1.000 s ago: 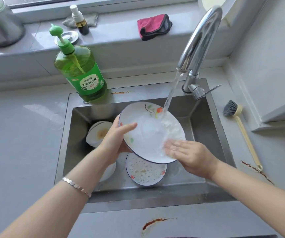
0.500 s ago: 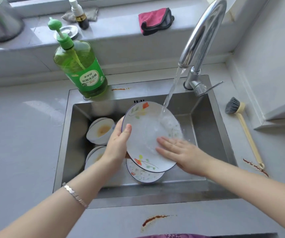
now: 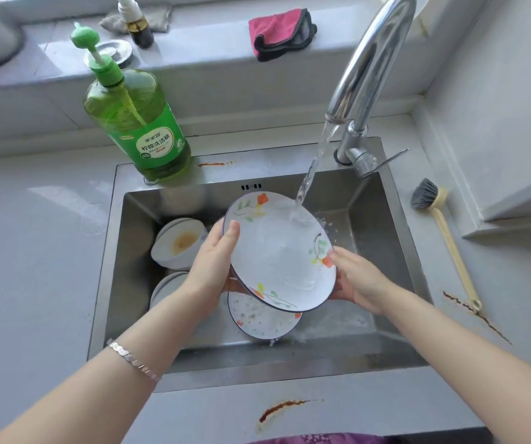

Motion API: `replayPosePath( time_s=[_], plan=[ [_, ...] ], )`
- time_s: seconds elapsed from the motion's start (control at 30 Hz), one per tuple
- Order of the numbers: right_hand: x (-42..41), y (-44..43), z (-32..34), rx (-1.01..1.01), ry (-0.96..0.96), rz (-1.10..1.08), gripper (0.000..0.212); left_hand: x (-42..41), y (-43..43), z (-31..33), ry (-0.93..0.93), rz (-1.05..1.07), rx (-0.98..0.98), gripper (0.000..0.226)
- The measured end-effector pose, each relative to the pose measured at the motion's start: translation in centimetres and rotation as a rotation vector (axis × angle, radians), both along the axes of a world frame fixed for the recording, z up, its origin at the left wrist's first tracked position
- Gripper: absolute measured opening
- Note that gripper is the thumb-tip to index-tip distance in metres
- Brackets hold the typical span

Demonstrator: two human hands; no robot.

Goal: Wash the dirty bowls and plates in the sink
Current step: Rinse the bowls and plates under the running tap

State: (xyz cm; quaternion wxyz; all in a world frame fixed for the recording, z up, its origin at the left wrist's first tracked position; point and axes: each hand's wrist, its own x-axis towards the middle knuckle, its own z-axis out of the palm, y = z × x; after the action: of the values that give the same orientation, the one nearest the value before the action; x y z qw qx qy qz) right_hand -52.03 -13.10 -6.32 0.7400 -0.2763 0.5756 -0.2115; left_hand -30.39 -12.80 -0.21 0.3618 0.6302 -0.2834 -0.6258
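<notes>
A white flowered plate [image 3: 277, 251] is tilted over the steel sink [image 3: 382, 232], and water from the tap [image 3: 369, 68] falls on its upper right. My left hand [image 3: 216, 261] grips its left rim, thumb on the face. My right hand [image 3: 360, 280] holds the right rim, with its fingers under the plate. Beneath it lies a dirty, speckled plate [image 3: 264, 318] on the sink floor. A bowl with yellow residue [image 3: 179, 243] sits at the sink's left on other bowls, with more white dishes [image 3: 168, 285] in front of it.
A green dish-soap bottle [image 3: 136, 123] stands at the sink's back left corner. A dish brush [image 3: 443, 238] lies on the counter at the right. A pink cloth [image 3: 280, 33] and a small bottle [image 3: 136, 24] sit on the windowsill. Brown sauce streaks mark the counter.
My right hand left the plate's face, where it was rubbing, and now holds the right rim. The plate has turned in my hands and the foam on it has rinsed away.
</notes>
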Motion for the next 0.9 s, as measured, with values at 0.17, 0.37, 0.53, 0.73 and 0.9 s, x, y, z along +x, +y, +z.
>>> replayPosePath(
  time_s=[0.17,0.37,0.53,0.73,0.9],
  plan=[
    [-2.1,-0.1,0.6,-0.270,0.270,-0.091,0.026,-1.1,0.0,-2.1,-0.273,-0.069,-0.020,0.021],
    [-1.6,-3.1,4.5,-0.523,0.589,0.186,0.024,-1.7,0.4,-4.0,-0.061,0.005,0.327,0.031],
    [-0.4,-3.6,5.3,-0.606,0.658,0.310,0.022,-0.4,1.8,-3.3,0.079,0.086,0.312,0.020],
    [1.2,-1.3,0.8,-0.310,0.185,-0.064,0.038,1.9,1.9,-0.1,-0.217,0.023,-0.137,0.031],
    [3.3,-0.1,-1.0,-0.069,-0.022,-0.112,0.037,3.1,-0.1,2.2,-0.451,-0.087,-0.198,0.028]
  ],
)
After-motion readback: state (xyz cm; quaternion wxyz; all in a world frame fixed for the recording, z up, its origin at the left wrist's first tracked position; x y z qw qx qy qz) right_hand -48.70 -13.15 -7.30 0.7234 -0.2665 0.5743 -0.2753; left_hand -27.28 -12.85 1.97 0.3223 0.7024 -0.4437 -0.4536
